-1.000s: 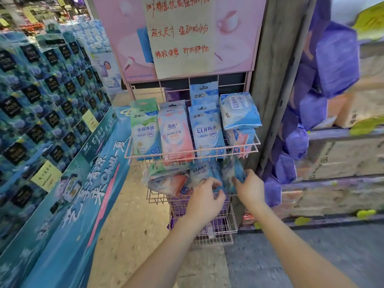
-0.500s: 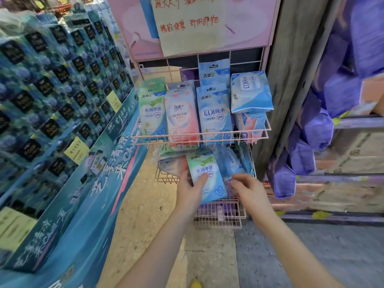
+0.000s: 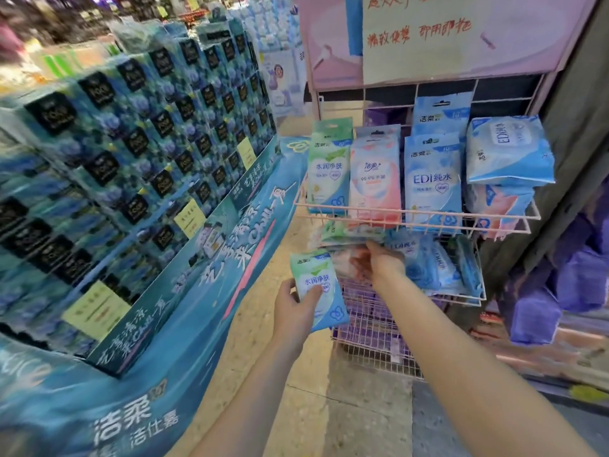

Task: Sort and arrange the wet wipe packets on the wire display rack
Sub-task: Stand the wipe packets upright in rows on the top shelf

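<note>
Left hand [image 3: 294, 308] clamped on green packet [image 3: 317, 282], just below-left of right hand [image 3: 379, 263]. Right hand's fingers pinch a pink packet [image 3: 342, 261] in the wire rack [image 3: 412, 222], middle tier.

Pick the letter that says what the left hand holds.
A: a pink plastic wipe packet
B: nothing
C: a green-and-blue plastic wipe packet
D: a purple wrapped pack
C: the left hand grips a flat green-and-blue plastic wipe packet, with the thumb across its front.
</note>
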Demonstrator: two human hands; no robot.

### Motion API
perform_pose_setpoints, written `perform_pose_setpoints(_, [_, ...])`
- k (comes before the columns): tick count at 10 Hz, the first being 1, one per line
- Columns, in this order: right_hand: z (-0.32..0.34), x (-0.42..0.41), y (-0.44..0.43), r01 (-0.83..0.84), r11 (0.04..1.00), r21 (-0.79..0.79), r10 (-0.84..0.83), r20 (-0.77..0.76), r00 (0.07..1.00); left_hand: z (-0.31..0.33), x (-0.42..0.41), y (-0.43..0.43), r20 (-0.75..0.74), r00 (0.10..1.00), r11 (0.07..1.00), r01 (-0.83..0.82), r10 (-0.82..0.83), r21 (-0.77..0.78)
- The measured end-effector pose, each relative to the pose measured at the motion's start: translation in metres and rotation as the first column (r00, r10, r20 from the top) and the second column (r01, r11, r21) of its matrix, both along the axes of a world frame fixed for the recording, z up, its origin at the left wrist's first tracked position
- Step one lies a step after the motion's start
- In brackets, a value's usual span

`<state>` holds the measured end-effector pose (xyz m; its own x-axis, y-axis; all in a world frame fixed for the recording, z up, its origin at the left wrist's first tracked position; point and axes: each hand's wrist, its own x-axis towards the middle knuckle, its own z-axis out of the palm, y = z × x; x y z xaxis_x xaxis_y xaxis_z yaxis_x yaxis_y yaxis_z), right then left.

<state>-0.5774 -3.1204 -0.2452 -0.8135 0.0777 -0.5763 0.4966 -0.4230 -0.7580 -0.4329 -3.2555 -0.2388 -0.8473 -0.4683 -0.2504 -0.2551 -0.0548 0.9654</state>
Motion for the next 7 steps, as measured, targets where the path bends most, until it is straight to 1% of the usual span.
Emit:
perform_pose_setpoints(1, [0.001,-0.017,-0.006,0.111,0.994,-0.008,-0.111,0.050,0.993,-0.001,-0.004,-0.017,-0.009,1.000,1.000,0.022,-0.022,0.004])
perform_pose_setpoints(2, [-0.007,-0.029,-0.007,0.125,0.988,0.089,-0.130,0.054,0.990,-0.001,-0.009,-0.034,-0.004,0.998,0.998,0.059,-0.059,0.029])
perform_pose_setpoints(3, [-0.020,-0.034,-0.005,0.028,0.997,0.069,-0.030,0.022,0.999,-0.002,-0.016,-0.050,0.008,0.995,0.995,0.096,-0.097,0.039])
perform_pose_setpoints(4, [-0.034,-0.034,-0.002,0.074,0.982,0.176,-0.077,0.011,0.997,-0.002,-0.023,-0.061,0.026,0.990,0.990,0.137,-0.138,0.030])
perform_pose_setpoints(5, [-0.016,-0.014,-0.012,0.204,0.961,0.184,-0.208,0.005,0.978,-0.003,-0.028,-0.069,0.030,0.983,0.982,0.182,-0.183,0.043])
perform_pose_setpoints(6, [0.013,0.025,-0.030,0.361,0.933,0.002,-0.361,0.043,0.932,-0.006,-0.031,-0.073,0.036,0.974,0.972,0.223,-0.226,0.070])
perform_pose_setpoints(7, [0.007,0.051,-0.032,0.195,0.977,-0.082,-0.185,0.115,0.976,-0.009,-0.035,-0.072,0.047,0.963,0.962,0.260,-0.265,0.087])
